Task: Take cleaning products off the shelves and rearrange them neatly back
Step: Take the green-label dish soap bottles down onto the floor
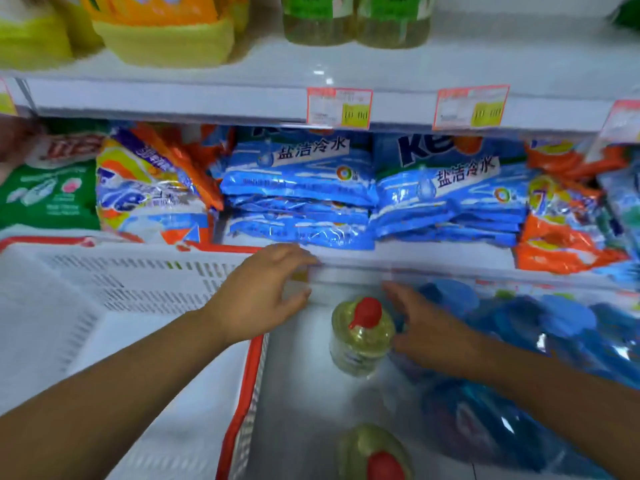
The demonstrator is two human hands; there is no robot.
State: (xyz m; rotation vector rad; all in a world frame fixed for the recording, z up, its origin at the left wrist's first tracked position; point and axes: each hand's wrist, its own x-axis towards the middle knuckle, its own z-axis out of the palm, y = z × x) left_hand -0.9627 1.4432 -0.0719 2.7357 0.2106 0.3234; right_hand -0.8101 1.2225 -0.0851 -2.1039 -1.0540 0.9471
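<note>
Two hands are reaching over the low shelf (304,393) on either side of a red-capped bottle (362,337).
The bottle is standing upright on the shelf, with a second bottle (374,452) nearer the camera. The right hand (429,330) is lying just beside the bottle with fingers straight and apart, gripping nothing; contact cannot be told. The left hand (263,296) is hovering over the far corner of the white basket (138,282), fingers loosely spread and holding nothing. Blue bags (301,188) are sitting stacked on the shelf above, and blue-lidded packs (519,323) are lying to the bottle's right.
</note>
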